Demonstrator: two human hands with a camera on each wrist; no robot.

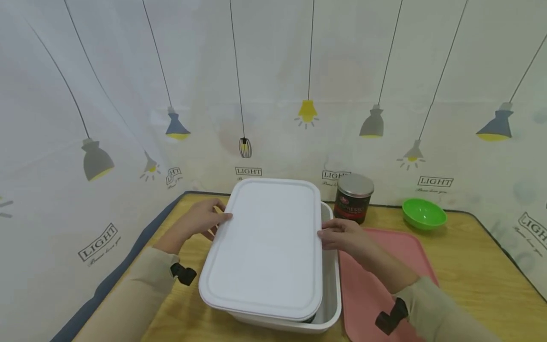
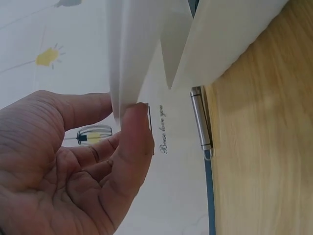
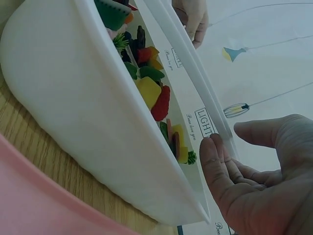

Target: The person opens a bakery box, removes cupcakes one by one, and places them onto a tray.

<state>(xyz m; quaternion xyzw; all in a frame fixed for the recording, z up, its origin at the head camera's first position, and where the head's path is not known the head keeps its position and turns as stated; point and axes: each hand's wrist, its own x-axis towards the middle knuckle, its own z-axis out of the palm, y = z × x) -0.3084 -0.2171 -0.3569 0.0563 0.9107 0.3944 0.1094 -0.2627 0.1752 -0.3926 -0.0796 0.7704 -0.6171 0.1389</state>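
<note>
A white rectangular lid (image 1: 269,247) is held above a white plastic bin (image 1: 335,285), shifted left so the bin's right side shows beneath it. My left hand (image 1: 205,218) pinches the lid's left edge between thumb and fingers; the left wrist view shows this hand (image 2: 93,161) close up. On the opposite edge, my right hand (image 1: 344,235) grips the lid, its thumb on top and fingers below, as the right wrist view shows (image 3: 259,166). Through the gap between lid and bin appear several colourful food-shaped pieces (image 3: 149,90), in yellow, red and green.
A pink tray (image 1: 363,294) lies right of the bin. Behind it stand a dark espresso canister (image 1: 352,202) with a silver lid and a green bowl (image 1: 423,213). A metal-handled tool (image 2: 200,120) lies near the table's edge. A printed curtain (image 1: 273,71) encloses the table.
</note>
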